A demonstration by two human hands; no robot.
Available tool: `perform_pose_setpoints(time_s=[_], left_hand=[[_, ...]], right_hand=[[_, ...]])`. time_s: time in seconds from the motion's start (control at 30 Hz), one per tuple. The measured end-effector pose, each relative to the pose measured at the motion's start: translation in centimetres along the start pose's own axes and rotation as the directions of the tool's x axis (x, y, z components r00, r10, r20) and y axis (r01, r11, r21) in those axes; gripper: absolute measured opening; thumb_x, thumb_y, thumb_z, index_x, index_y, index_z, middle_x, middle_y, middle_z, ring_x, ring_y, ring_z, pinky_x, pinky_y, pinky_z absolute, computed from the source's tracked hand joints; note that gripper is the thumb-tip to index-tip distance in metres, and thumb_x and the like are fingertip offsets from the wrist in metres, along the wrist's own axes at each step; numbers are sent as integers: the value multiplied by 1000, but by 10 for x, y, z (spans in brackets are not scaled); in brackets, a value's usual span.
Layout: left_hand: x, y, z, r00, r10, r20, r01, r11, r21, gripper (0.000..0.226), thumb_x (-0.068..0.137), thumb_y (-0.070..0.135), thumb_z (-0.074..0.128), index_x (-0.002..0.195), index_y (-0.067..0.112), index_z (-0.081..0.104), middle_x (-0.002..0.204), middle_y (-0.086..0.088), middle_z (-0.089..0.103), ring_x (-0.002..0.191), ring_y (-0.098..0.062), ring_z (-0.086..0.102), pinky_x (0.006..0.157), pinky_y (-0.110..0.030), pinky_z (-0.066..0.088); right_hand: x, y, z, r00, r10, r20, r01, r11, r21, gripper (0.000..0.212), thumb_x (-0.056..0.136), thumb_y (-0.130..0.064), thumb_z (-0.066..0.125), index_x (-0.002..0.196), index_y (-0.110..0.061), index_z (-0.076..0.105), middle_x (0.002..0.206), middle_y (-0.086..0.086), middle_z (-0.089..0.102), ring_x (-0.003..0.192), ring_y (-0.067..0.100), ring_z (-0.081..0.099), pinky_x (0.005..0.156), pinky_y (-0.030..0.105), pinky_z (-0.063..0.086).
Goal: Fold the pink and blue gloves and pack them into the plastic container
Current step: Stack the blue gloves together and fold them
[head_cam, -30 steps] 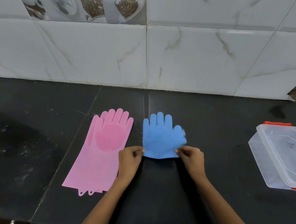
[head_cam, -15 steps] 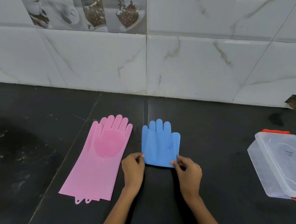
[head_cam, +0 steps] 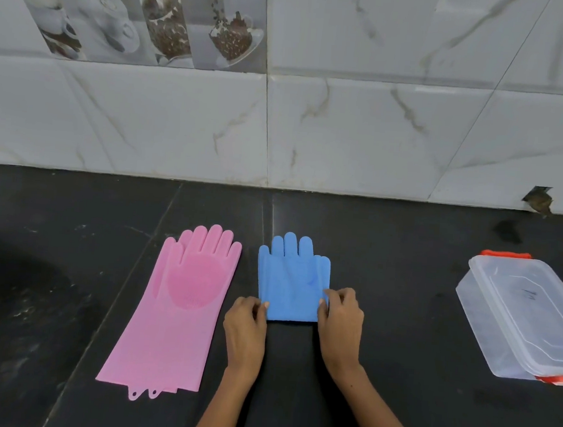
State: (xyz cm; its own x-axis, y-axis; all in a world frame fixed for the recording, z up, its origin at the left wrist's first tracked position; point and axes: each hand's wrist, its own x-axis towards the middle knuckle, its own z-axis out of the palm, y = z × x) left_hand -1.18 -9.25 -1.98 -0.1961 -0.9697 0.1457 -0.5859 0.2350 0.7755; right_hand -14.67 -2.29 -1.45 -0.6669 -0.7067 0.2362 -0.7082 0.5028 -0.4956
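Note:
A blue glove [head_cam: 290, 280] lies folded in half on the dark counter, fingers pointing to the wall, folded edge nearest me. My left hand [head_cam: 245, 331] pinches its near left corner and my right hand [head_cam: 341, 321] pinches its near right corner. A pink glove [head_cam: 180, 309] lies flat and unfolded to the left, palm pad up, cuff toward me, untouched. The clear plastic container [head_cam: 486, 314] with red clips stands at the right edge, its lid on.
The black stone counter [head_cam: 404, 255] ends at a white marble-tiled wall [head_cam: 345, 134] at the back. A chipped hole in the tile [head_cam: 539, 199] sits at the back right. A seam in the counter runs between the gloves.
The blue glove's loose flap has been laid flat and squared; both hands stayed at its near corners. The view has tilted, showing more of the wall.

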Motion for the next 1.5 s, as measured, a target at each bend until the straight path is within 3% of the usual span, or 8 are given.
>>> perform_pose_setpoints(time_s=[0.13, 0.23, 0.4, 0.53, 0.7, 1.07, 1.3, 1.5], left_hand=[[5, 1, 0, 1000, -28, 14, 27, 999, 21, 15, 86, 12, 67, 72, 12, 62, 69, 2, 60, 61, -5, 52, 52, -9, 35], [6, 5, -5, 999, -22, 29, 22, 1000, 9, 13, 86, 11, 67, 97, 15, 61, 79, 3, 63, 69, -5, 58, 59, -9, 40], [14, 19, 5, 965, 247, 84, -260, 889, 377, 55, 92, 14, 51, 144, 10, 35, 154, -15, 28, 142, -31, 28, 116, -43, 24], [37, 19, 22, 873, 317, 370, -471, 745, 473, 55, 101, 26, 30, 151, 12, 9, 160, -7, 1, 147, -20, -5, 116, -35, -10], [44, -7, 34, 898, 202, 391, -397, 754, 523, 58, 102, 34, 19, 151, 16, -5, 160, -2, -10, 147, -17, -12, 119, -35, -6], [44, -16, 39, 904, 226, 364, -357, 867, 348, 56, 102, 32, 20, 150, 16, -2, 160, 3, -5, 147, -10, -7, 121, -30, 2], [47, -2, 29, 886, 256, 387, -436, 744, 506, 55, 102, 32, 17, 151, 14, 1, 161, -2, -3, 148, -19, -7, 118, -34, -8], [48, 33, 15, 772, 529, 353, -635, 670, 385, 47, 87, 15, 61, 133, 6, 53, 147, -15, 41, 139, -31, 35, 117, -43, 16]], right_hand=[[12, -20, 13, 953, -302, 15, 298, 932, -204, 42, 82, -21, 69, 122, -14, 60, 131, 13, 57, 121, 30, 55, 99, 54, 44], [37, -23, 26, 868, -392, 305, 463, 859, -216, 49, 99, -33, 39, 145, -17, 31, 157, 8, 21, 146, 26, 16, 117, 50, 12], [48, -11, 41, 821, -422, 384, 520, 830, -202, 50, 101, -31, 30, 148, -17, 22, 157, 6, 15, 146, 23, 15, 118, 44, 8], [47, -6, 46, 800, -432, 416, 541, 819, -190, 53, 101, -36, 24, 149, -19, 12, 159, 3, 6, 147, 19, 2, 117, 39, -8], [51, 2, 50, 820, -406, 402, 498, 854, -153, 52, 101, -35, 16, 149, -19, 2, 159, -5, -1, 146, 10, -5, 115, 31, -13], [55, 21, 48, 886, -277, 372, 325, 943, -70, 58, 100, -40, 20, 149, -20, -3, 159, -6, -4, 145, 7, -6, 116, 28, -3], [60, 16, 34, 859, -288, 422, 364, 925, -110, 56, 101, -38, 19, 149, -16, 0, 160, -2, -2, 146, 11, -5, 118, 32, -3], [62, 9, -7, 902, -337, 269, 343, 939, 27, 50, 101, -27, 29, 148, -16, 18, 159, -5, 12, 146, 9, 10, 117, 27, 9]])
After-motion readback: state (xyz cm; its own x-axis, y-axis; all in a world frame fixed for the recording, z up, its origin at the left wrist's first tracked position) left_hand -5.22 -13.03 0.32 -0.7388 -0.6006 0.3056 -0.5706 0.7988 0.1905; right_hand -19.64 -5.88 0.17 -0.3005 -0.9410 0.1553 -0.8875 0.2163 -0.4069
